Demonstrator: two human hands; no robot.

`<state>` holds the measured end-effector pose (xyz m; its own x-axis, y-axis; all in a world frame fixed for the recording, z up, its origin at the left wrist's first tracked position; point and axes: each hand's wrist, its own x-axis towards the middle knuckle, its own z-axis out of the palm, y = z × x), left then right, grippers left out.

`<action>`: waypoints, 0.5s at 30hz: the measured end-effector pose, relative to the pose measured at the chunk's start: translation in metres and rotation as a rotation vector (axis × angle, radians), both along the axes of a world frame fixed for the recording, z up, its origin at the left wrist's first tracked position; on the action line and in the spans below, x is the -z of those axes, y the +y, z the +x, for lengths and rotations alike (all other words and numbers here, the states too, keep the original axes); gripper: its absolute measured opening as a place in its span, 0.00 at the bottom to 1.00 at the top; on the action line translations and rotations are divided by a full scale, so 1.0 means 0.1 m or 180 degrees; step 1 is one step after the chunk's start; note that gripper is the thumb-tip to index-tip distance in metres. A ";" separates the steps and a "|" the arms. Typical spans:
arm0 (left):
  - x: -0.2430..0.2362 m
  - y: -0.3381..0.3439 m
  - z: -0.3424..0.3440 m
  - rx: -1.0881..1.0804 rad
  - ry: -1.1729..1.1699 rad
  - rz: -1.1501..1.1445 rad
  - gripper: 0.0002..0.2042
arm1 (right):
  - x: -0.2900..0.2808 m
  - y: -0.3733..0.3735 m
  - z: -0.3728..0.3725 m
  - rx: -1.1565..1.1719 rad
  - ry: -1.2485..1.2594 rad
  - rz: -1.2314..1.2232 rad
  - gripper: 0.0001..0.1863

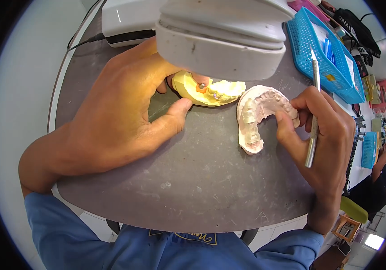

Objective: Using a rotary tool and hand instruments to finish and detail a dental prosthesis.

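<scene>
My left hand (125, 108) grips a yellow dental model (220, 92) with an orange-pink insert and a small metal piece; its upper fingers are partly hidden behind a white lamp head (220, 54). My right hand (319, 135) holds a slim metal hand tool (314, 78) between its fingers, while its thumb and fingertips grip a horseshoe-shaped pale pink dental cast (267, 96). A clear appliance (250, 117) sits over part of the cast's teeth. Both models are on or just over the grey work surface (202, 180), side by side.
A white device (125, 18) with a black cable is at the back left. Blue baskets (310, 45) holding packets stand at the back right, beside a black bag (355, 31). Further right, a co-worker (373, 193) in a dark shirt sits at a bench.
</scene>
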<state>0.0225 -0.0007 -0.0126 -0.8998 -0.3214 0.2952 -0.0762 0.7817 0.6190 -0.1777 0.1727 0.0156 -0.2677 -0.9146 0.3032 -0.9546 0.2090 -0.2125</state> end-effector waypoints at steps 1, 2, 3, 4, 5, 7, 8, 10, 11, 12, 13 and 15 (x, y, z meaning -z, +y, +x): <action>0.01 0.00 0.00 -0.0016 -0.0014 0.0120 0.15 | 0.01 0.01 0.01 0.0027 -0.0015 -0.0024 0.10; 0.03 -0.01 0.00 -0.0031 -0.0030 0.0239 0.15 | 0.01 0.01 0.01 0.0055 -0.0031 -0.0048 0.10; 0.01 -0.01 0.00 -0.0037 -0.0034 0.0242 0.15 | 0.01 0.01 0.01 0.0049 -0.0036 -0.0045 0.10; -0.01 -0.01 0.00 -0.0035 -0.0124 0.0178 0.14 | 0.01 0.01 0.01 0.0048 -0.0023 -0.0057 0.10; -0.02 -0.01 0.00 -0.0032 -0.0215 0.0112 0.14 | 0.01 0.00 0.01 0.0047 -0.0011 -0.0071 0.10; 0.00 -0.02 -0.01 -0.0011 -0.0144 0.0161 0.14 | 0.01 0.01 0.00 0.0056 -0.0021 -0.0064 0.10; 0.01 -0.03 -0.02 0.0007 -0.0067 0.0205 0.13 | 0.01 0.00 -0.01 0.0062 -0.0025 -0.0063 0.10; 0.01 -0.03 -0.04 0.0028 -0.0050 0.0231 0.13 | 0.01 0.00 -0.02 0.0041 -0.0043 -0.0084 0.10; 0.00 -0.03 -0.04 0.0048 -0.0021 0.0254 0.13 | 0.01 -0.01 -0.02 0.0017 -0.0051 -0.0109 0.09; -0.01 -0.03 -0.05 0.0050 -0.0027 0.0249 0.13 | 0.01 0.00 -0.02 0.0020 -0.0057 -0.0113 0.09; -0.03 -0.03 -0.05 0.0067 -0.0040 0.0183 0.13 | 0.01 0.00 -0.02 0.0070 -0.0055 -0.0107 0.09; -0.06 -0.03 -0.06 0.0126 -0.0008 0.0085 0.13 | -0.02 0.03 -0.03 0.0160 -0.0007 -0.0132 0.09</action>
<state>0.0170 -0.0039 -0.0064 -0.9126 -0.2933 0.2847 -0.0471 0.7674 0.6395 -0.1805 0.1754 0.0173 -0.3136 -0.8866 0.3400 -0.9426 0.2474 -0.2241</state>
